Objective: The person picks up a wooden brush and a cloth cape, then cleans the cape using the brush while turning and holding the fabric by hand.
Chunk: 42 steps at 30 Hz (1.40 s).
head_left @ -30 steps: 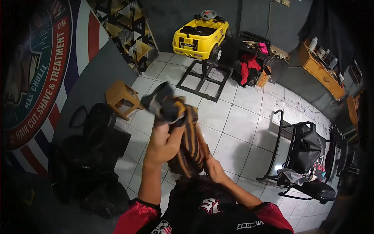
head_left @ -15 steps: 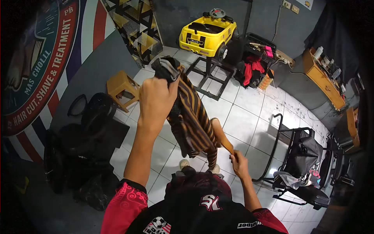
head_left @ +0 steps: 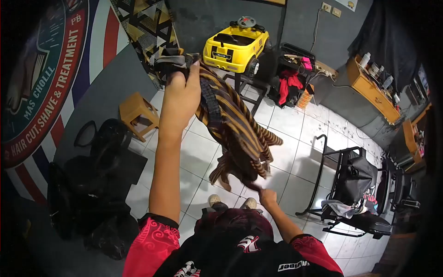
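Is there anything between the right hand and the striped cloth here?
Yes: a narrow brown handle, held in the right hand, spans to the lower end of the cloth; its far end is hard to make out. Nothing visible separates the left hand from the cloth; it grips the upper end.

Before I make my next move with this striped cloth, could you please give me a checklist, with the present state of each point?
1. Left hand has a firm-looking hold on the upper end of the striped cloth: ok.
2. Right hand is closed: ok.
3. The thing in the right hand can be identified: cannot tell, it is too blurred.
4. Cloth is spread flat: not ok, it hangs in folds.
5. Both shoes stand on the tiled floor: ok.
6. Stool is apart from the cloth: ok.
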Motion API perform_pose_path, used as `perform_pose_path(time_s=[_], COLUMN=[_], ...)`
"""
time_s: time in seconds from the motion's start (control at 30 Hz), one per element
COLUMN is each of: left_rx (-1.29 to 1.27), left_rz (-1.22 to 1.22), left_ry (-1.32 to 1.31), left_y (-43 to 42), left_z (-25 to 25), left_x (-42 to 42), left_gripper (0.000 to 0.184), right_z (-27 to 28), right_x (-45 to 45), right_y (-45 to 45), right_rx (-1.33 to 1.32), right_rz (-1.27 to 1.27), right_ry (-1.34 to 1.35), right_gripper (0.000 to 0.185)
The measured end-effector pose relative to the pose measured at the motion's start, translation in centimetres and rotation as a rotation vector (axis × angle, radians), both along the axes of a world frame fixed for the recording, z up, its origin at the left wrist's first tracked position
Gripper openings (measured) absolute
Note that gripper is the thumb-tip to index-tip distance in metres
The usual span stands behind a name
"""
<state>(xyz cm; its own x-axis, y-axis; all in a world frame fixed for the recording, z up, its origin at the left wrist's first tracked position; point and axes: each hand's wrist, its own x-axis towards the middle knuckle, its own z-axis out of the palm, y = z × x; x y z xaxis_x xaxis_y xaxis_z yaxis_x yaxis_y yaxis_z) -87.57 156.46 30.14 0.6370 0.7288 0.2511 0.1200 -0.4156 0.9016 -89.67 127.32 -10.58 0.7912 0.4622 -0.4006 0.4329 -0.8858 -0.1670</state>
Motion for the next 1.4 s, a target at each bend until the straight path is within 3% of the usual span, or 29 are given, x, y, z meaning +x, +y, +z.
perform_pose_path(time_s=[0.03, 0.1, 0.13, 0.2, 0.23, 0.3, 0.37, 0.47, 0.53, 0.6, 0.67, 0.7, 0.77, 0.83, 0.87, 0.93, 0.97, 1.0, 1.07, 1.13, 1.2, 1.27, 1.3, 1.33, 1.37, 1.4], left_rx=[0.0, -0.609, -0.775, -1.007, -1.055, -1.096, -1.077, -1.113, -1.078, -1.058, -0.965, -0.94, -0.916, -0.856, -0.699, -0.429, -0.321, -0.178, -0.17, -0.303, -0.432, -0.589, -0.483, -0.664, -0.706, -0.748], left_rz=[0.0, -0.345, -0.548, -0.598, -0.609, -0.613, -0.526, -0.333, -0.41, -0.372, -0.368, -0.313, -0.239, -0.186, -0.13, -0.229, -0.111, -0.242, -0.278, -0.279, -0.283, -0.27, -0.209, -0.176, -0.169, -0.162], left_ry=[0.008, -0.166, -0.244, -0.232, -0.229, -0.328, -0.365, -0.464, -0.564, -0.613, -0.675, -0.651, -0.674, -0.663, -0.499, -0.436, -0.503, -0.401, -0.574, -0.568, -0.575, -0.764, -0.674, -0.634, -0.718, -0.803], left_y=[0.3, 0.6, -0.2, -1.5, -2.4, -4.5, -6.0, -8.5, -8.6, -8.9, -8.3, -8.6, -9.4, -10.3, -10.2, -10.8, -11.2, -11.1, -11.9, -11.7, -11.7, -11.9, -11.4, -12.0, -11.6, -10.9], left_z=[-0.6, -1.5, -1.3, -2.7, -3.2, -4.3, -5.1, -4.0, -3.3, -1.4, -1.1, -1.0, -1.3, -2.9, -4.4, -6.4, -7.9, -8.1, -7.4, -8.0, -7.7, -6.1, -5.6, -2.5, -1.7, -1.2], left_x=[0.2, 0.9, 0.7, 1.2, 1.3, 1.7, 2.4, 2.4, 2.2, 1.8, 2.3, 2.1, 2.5, 3.0, 3.9, 4.3, 5.3, 4.5, 4.0, 3.4, 3.3, 3.1, 2.6, 0.9, 0.9, 1.0], left_gripper=[0.042, 0.038, 0.031, 0.021, 0.018, 0.015, 0.013, 0.013, 0.016, 0.017, 0.02, 0.022, 0.023, 0.024, 0.025, 0.026, 0.027, 0.025, 0.025, 0.024, 0.024, 0.022, 0.023, 0.025, 0.025, 0.025], right_z=[0.7, 3.3, 5.5, 13.8, 18.9, 23.8, 26.0, 20.4, 13.8, 4.0, -3.9, -7.1, -7.5, -2.9, 0.9, 7.6, 15.1, 21.5, 24.0, 21.9, 16.0, 9.0, 4.7, 0.1, -3.8, -8.4], right_x=[-0.9, -1.7, -1.8, -2.6, -3.0, -3.5, -3.3, -0.7, 0.8, 0.0, -1.1, -2.4, -3.6, -3.5, -2.9, -2.9, -2.8, -2.5, -2.2, -0.9, 0.2, 0.2, -0.6, -2.1, -3.6, -5.0], right_y=[-0.4, -1.0, -0.5, 1.0, 2.0, 3.2, 4.9, 6.7, 6.2, 3.7, 0.3, -1.8, -2.8, -1.5, -0.6, 0.7, 1.4, 1.9, 2.4, 3.2, 3.1, 2.3, 1.0, -1.0, -3.0, -5.0], right_rx=[-0.061, -0.122, -0.087, 0.13, 0.309, 0.55, 0.761, 0.865, 0.917, 0.571, 0.167, 0.156, 0.076, 0.08, 0.085, 0.179, 0.26, 0.342, 0.68, 0.856, 0.917, 0.917, 0.701, 0.482, 0.094, -0.066], right_rz=[0.073, 0.141, 0.221, 0.275, 0.237, 0.224, 0.126, -0.074, -0.112, -0.157, -0.158, -0.143, 0.032, 0.143, 0.261, 0.204, 0.144, 0.084, -0.031, -0.101, -0.137, -0.13, -0.125, -0.118, -0.007, -0.032], right_ry=[0.063, 0.12, 0.142, 0.146, 0.125, -0.017, -0.181, -0.423, -0.477, -0.281, 0.119, 0.151, 0.224, 0.259, 0.28, 0.2, 0.174, 0.151, -0.138, -0.348, -0.395, -0.404, -0.243, -0.085, 0.055, 0.252], right_gripper=[0.029, 0.026, 0.027, 0.028, 0.029, 0.021, 0.03, 0.04, 0.035, 0.031, 0.025, 0.023, 0.024, 0.023, 0.023, 0.024, 0.024, 0.024, 0.023, 0.025, 0.026, 0.024, 0.025, 0.026, 0.028, 0.027])
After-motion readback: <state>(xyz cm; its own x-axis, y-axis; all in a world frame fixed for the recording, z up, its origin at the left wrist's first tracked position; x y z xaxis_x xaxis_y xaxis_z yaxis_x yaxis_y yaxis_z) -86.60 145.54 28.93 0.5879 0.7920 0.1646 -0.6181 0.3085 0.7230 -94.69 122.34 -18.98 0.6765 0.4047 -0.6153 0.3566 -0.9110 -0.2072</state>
